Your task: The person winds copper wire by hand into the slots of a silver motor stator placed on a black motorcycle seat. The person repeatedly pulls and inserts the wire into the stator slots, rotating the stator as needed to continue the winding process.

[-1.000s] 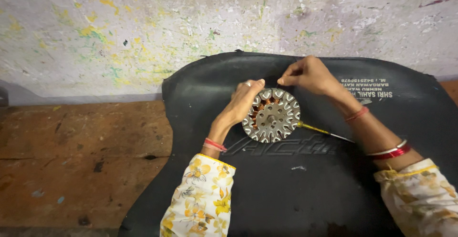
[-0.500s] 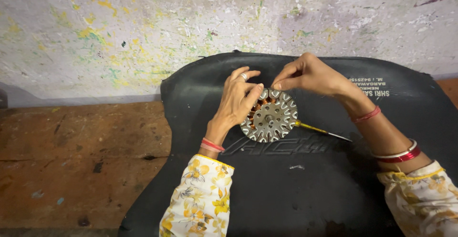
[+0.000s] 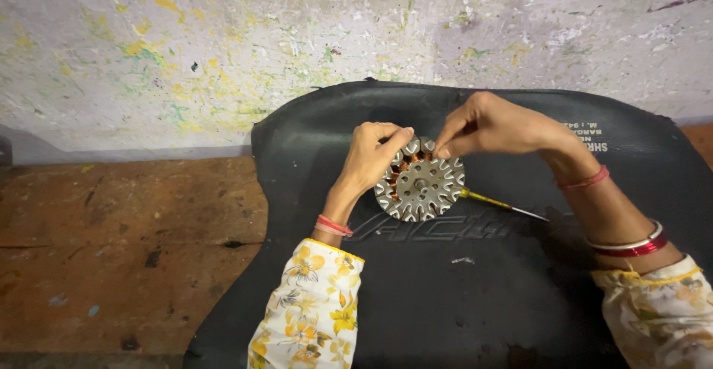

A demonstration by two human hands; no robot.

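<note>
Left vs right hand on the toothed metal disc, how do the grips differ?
The left hand cups the toothed metal disc's left edge, fingers curled over its rim; the right hand pinches with its fingertips at the disc's top edge. The left wrist comes from below, the right from the lower right. Both touch the disc on the black rubber mat.

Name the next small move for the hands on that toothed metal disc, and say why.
Probably draw the right hand a little up and back from the toothed metal disc, keeping its pinch closed. Its fingers are pinched at the disc's upper rim, where copper winding shows between the teeth, while the left hand steadies the upper-left edge on the black rubber mat.
</note>
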